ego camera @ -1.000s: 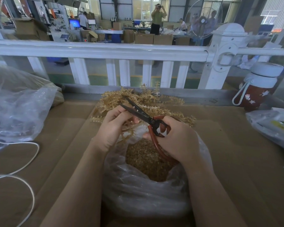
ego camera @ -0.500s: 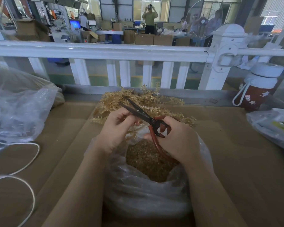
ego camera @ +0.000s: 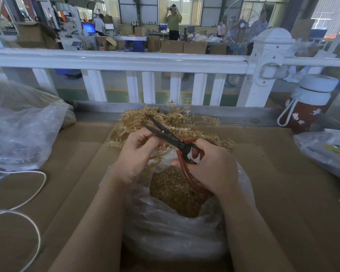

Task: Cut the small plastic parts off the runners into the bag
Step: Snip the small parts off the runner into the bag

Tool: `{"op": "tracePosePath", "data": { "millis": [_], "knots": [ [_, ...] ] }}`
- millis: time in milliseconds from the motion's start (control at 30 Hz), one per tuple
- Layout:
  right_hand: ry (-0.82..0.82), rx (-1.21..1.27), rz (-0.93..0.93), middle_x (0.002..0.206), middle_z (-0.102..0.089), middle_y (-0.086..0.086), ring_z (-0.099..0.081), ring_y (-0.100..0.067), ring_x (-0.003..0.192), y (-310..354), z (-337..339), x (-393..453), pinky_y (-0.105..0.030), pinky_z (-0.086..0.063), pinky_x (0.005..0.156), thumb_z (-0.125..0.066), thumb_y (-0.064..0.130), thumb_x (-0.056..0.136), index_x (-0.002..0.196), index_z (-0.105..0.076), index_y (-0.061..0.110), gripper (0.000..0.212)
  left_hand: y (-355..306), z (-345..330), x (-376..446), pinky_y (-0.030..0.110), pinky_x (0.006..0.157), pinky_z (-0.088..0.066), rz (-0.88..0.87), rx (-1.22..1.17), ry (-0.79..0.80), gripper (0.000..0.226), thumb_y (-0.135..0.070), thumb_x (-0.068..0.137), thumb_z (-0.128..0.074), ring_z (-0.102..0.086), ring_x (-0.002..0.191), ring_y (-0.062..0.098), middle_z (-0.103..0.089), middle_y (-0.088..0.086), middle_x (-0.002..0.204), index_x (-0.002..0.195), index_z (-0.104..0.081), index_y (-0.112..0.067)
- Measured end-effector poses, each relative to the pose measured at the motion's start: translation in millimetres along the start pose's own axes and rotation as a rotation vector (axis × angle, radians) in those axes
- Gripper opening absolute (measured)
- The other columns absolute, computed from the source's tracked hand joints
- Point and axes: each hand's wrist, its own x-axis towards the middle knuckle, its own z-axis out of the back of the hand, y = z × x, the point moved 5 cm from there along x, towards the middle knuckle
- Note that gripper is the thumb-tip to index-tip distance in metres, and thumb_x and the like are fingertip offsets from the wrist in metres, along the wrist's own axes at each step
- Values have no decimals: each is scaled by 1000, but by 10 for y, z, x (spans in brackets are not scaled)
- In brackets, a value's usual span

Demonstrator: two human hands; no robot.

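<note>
Two hands work close together above the mouth of a clear plastic bag (ego camera: 173,232). The right hand (ego camera: 212,167) is curled round the red handles of a pair of scissors (ego camera: 171,137), fingers through the loops; the dark blades point up and to the left and stand parted. The left hand (ego camera: 137,156) has its fingers bent in, pinching a pale amber runner (ego camera: 155,159) just under the blades, with a short length of it trailing down toward the bag. Whether the blades touch the runner cannot be told, as the fingers cover that spot.

Inside the bag, right under both hands, lies a heap of small amber parts (ego camera: 177,191). Just beyond the hands, on the cardboard tabletop (ego camera: 283,183), a tangled pile of runners (ego camera: 165,120) sits against the far edge, their little parts still on the stems.

To the left a second, larger clear bag (ego camera: 22,130) bulges at the table's edge, and a white cord (ego camera: 28,195) loops over the cardboard near it. On the right stand a red bottle with a white lid (ego camera: 308,107) and, nearer, a flat plastic packet (ego camera: 326,150). A white railing (ego camera: 126,61) runs behind the table, with a workshop floor, cartons and a few people beyond it.
</note>
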Motion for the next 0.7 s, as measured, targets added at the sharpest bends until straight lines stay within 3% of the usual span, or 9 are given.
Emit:
{"op": "tracePosePath", "data": {
  "millis": [167,367,433,500,567,700],
  "knots": [
    [6,-11,5,61,-45,29,-50,15,59,23,16,4,-3,-32,48,-65,82,71,77,-44,44,44,22,6,2,28,73,-48,16,-5,2,25,-12,87,-52,-60,74,16,-64,7,73,84,-67,7],
    [53,-26,-27,61,-48,29,-50,13,59,24,14,17,-4,-28,49,-59,87,70,75,-44,45,45,21,-9,-9,22,71,-47,40,-45,13,23,-12,89,-51,-58,71,14,-62,4,70,83,-66,6],
    [86,10,-65,62,-55,26,-56,8,62,1,-2,26,-7,-33,48,-58,91,65,71,-47,45,48,24,5,-10,24,69,-47,63,-69,-4,23,-14,91,-51,-58,71,14,-63,4,70,83,-69,-2],
    [131,111,-145,75,-63,30,-60,9,72,-37,-28,42,-9,-40,49,-57,95,57,72,-57,40,57,9,23,-8,24,65,-45,63,-97,-16,27,-15,92,-51,-57,68,14,-63,3,69,76,-72,-21],
    [164,238,-222,78,-67,27,-63,5,73,-65,-63,60,-14,-47,54,-63,91,55,78,-67,35,61,-22,18,-5,22,59,-42,66,-110,-10,32,-16,92,-51,-53,64,14,-62,1,68,72,-72,-30],
    [179,424,-288,69,-69,25,-66,5,66,-68,-104,88,-8,-44,52,-82,55,72,75,-70,38,22,-23,-6,10,23,55,-39,123,-153,-13,26,-21,91,-53,-48,61,18,-62,2,67,77,-74,-25]
  ]
}}
